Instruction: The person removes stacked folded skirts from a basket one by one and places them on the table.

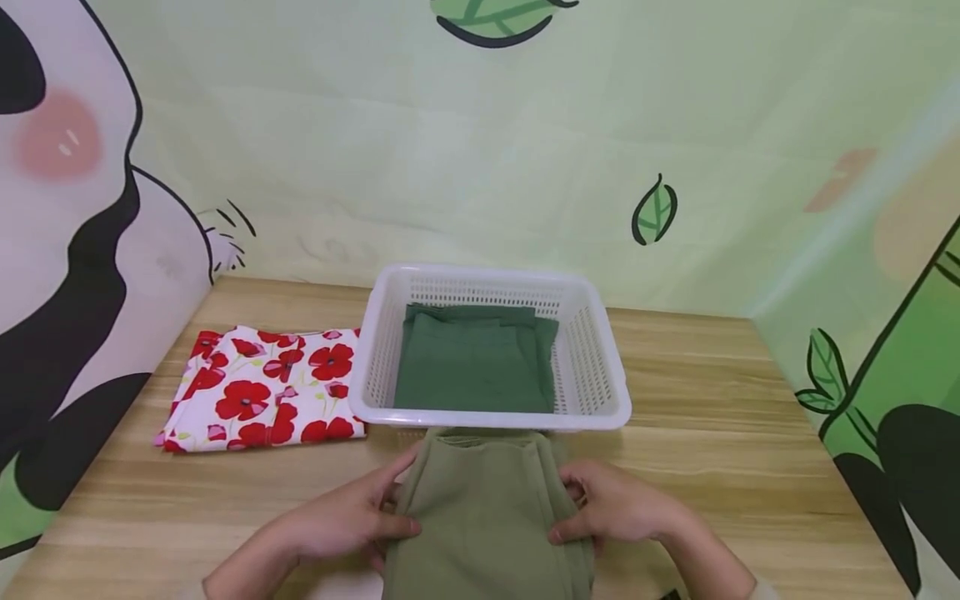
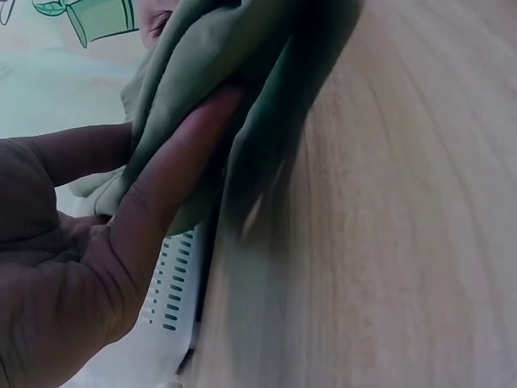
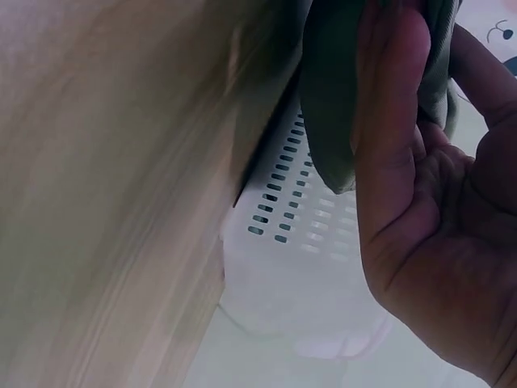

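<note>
A folded olive-green cloth (image 1: 480, 517) is held up off the table in front of the basket. My left hand (image 1: 337, 517) grips its left edge, thumb on top and fingers tucked beneath. On the opposite edge, my right hand (image 1: 622, 504) pinches the layers in the same way. Both wrist views show fingers slipped under the hanging folds, with wood below. Just beyond the cloth's far end stands a white plastic basket (image 1: 495, 422). Inside it lies a folded dark green cloth (image 1: 472, 362).
Left of the basket, a folded white cloth with red flowers (image 1: 262, 396) lies against its side. The wooden table (image 1: 697, 392) extends to the right. Behind rises a pale green printed backdrop (image 1: 375, 167). A small dark object (image 1: 670, 595) shows at the bottom edge.
</note>
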{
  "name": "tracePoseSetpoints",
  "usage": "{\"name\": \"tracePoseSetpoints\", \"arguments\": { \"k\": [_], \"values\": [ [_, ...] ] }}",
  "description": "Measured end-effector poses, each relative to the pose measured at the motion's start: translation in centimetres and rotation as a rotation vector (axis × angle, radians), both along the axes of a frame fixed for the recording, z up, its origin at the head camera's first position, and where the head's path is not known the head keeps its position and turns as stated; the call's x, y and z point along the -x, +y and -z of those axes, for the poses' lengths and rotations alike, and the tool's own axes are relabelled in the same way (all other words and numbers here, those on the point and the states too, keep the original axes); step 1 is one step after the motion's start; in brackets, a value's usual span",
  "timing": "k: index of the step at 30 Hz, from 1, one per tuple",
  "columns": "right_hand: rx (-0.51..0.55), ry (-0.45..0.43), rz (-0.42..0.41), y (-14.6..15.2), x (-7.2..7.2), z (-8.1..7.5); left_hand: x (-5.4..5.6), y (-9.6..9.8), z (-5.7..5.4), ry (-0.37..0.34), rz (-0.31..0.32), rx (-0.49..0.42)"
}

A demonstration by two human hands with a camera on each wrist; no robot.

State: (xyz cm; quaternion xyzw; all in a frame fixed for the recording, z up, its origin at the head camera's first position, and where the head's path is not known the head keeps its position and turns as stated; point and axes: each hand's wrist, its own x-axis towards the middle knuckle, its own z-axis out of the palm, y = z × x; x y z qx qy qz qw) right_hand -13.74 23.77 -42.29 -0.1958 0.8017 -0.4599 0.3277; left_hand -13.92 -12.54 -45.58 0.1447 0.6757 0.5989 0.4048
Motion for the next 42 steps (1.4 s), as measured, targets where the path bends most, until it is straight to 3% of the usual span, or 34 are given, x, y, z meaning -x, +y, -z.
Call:
{"name": "tracePoseSetpoints", "arguments": {
  "k": [11,17,22,34,42],
  "values": [
    [-0.042,0.008,0.03,-0.3,0.4,0.4,0.2,-0.3,0.6,0.005,-0.069,0.043],
    [-0.141,0.045,0.106,0.3,0.6,0.3,0.0,-0.6,-0.1,0.127,-0.096,0.15],
    [-0.135,0.023,0.12,0.7,0.7,-0.4,0.2,-0.8,-0.7,0.204,-0.119,0.235],
    [-0.124,0.095,0.109,1.0,0.8,-1.9,0.1,-0.7,-1.4,0.222,-0.113,0.177],
    [-0.117,0.142,0.07,0.8,0.7,-3.3,0.2,-0.5,-2.9,0.287,-0.084,0.143]
  ]
}}
